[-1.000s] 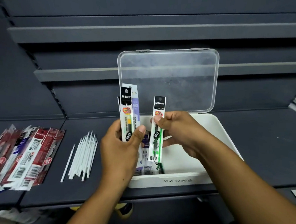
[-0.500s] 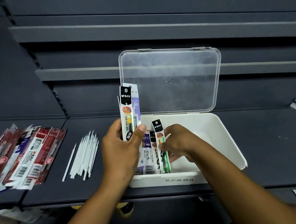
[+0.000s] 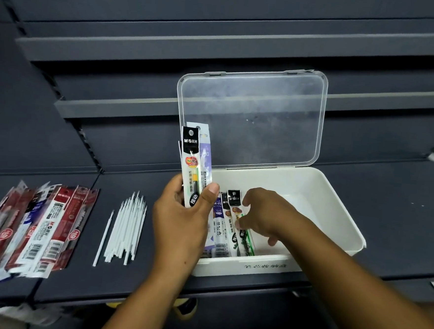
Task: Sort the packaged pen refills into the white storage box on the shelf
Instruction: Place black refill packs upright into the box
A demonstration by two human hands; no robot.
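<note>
Left hand [image 3: 181, 221] upright, gripping two refill packs [image 3: 194, 162]; right hand [image 3: 266, 214], fingers curled, pressing one pack [image 3: 242, 233] among three in the white box [image 3: 336, 206].

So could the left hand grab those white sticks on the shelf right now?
Probably not yet: the left hand is gripping refill packets. The white sticks lie uncovered just beside it, though.
</note>
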